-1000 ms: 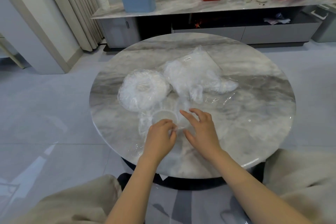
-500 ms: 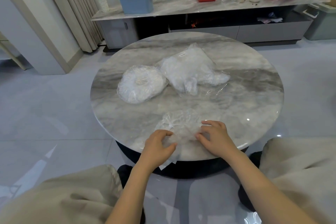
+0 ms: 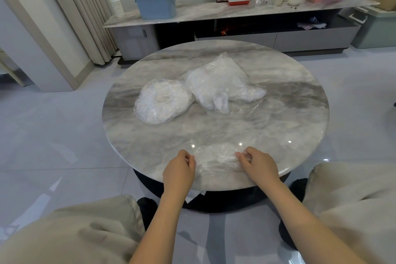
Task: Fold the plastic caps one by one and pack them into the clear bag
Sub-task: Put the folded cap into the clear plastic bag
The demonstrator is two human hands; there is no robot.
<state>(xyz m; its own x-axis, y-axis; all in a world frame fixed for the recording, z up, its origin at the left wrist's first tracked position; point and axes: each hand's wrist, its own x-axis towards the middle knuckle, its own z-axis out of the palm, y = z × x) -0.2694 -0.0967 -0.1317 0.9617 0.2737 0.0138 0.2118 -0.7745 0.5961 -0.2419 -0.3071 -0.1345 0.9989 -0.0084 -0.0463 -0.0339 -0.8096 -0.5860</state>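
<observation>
— On the round marble surface (image 3: 267, 126), what sits over at the nine o'clock side?

— A round stack of plastic caps (image 3: 164, 106), still unfolded, at about ten o'clock from the centre. Touching it on the right, at roughly twelve to one o'clock, lies the clear bag (image 3: 220, 83), stuffed with white caps and carrying a small white label.

— And nearer the person?

— At six o'clock, close to the near edge, one single cap (image 3: 215, 157) lies crumpled on the surface. The left hand (image 3: 179, 170) has its grip pinched on the cap's nine o'clock edge, fingers curled round the film. The right hand (image 3: 258, 165) pinches the three o'clock edge the same way, thumb and fingertips closed on the plastic. So the cap lies stretched between the two grips, touching both, and well apart from the stack and the bag.

— Anything behind?

— A long shelf against the wall, with a blue lidded box (image 3: 155, 3) at its left.
</observation>
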